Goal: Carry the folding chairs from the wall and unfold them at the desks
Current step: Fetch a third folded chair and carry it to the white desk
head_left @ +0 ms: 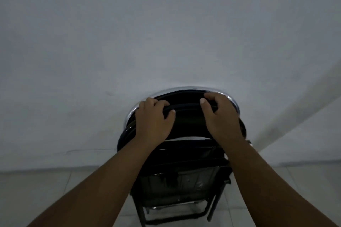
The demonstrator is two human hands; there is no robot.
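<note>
Pale tiled floor (36,186), folded black chairs (184,180) upright on it, against the white wall (166,33).

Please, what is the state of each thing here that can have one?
folding chairs: folded, stacked, leaning against the wall.
left hand: fingers curled over the chairs' top edge, gripping it.
right hand: fingers curled over the same top edge, gripping it.

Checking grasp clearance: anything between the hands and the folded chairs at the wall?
Nothing visible. The left hand and the right hand both grip the top edge of the folded chairs, which stand against the wall. No desks are in view, so the path to them cannot be judged.
</note>
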